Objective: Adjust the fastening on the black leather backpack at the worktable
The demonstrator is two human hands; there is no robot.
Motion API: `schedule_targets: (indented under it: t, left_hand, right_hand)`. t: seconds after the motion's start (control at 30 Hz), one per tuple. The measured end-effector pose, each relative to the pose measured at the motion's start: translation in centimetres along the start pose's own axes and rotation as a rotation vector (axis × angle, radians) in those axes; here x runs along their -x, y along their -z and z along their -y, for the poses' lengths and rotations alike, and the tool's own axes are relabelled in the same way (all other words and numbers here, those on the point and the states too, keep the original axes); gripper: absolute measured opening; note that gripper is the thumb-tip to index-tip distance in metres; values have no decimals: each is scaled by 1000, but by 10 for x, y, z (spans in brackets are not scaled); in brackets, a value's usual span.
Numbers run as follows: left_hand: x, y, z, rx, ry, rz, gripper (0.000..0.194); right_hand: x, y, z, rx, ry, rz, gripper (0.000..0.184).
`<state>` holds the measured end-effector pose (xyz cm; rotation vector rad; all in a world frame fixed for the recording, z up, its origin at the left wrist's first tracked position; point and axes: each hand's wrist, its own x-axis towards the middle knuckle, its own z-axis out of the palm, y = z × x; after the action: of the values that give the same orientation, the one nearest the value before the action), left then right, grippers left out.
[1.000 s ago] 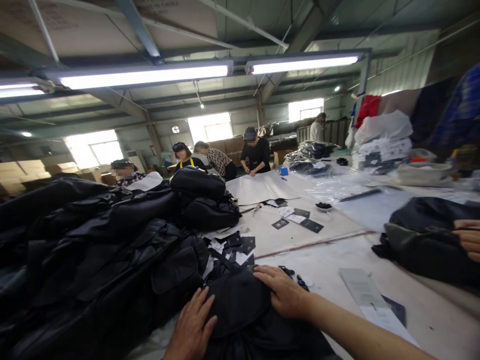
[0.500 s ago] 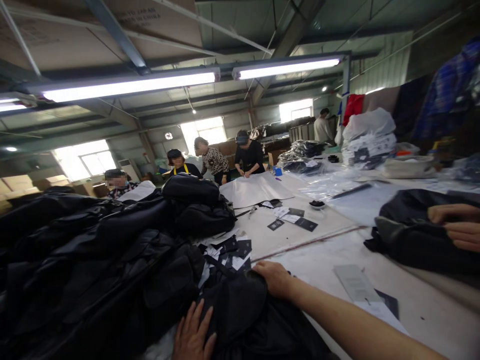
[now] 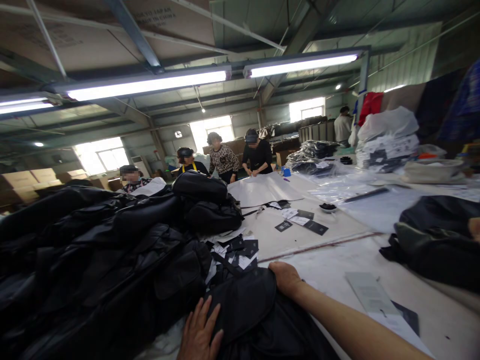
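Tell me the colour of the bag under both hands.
Black. The bag shows best in the head view, the only one.

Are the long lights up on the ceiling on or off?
On. The two long tube lights glow bright white against the dim ceiling beams above the table.

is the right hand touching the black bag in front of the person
Touching. The head view shows the right hand gripping the far edge of the black bag, fingers curled over it with no gap.
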<state>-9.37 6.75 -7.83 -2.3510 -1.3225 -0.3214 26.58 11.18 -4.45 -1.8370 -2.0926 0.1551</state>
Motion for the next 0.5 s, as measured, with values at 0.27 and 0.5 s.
schedule_targets:
  t: [0.27, 0.5]
  left_hand:
    - [7, -5, 3, -114, -96, -160, 64]
    - [7, 3, 3, -65, -111, -164, 56]
  right_hand:
    - [33, 0, -12, -52, 32, -129, 27]
    - [50, -5, -33, -147, 486, 18, 44]
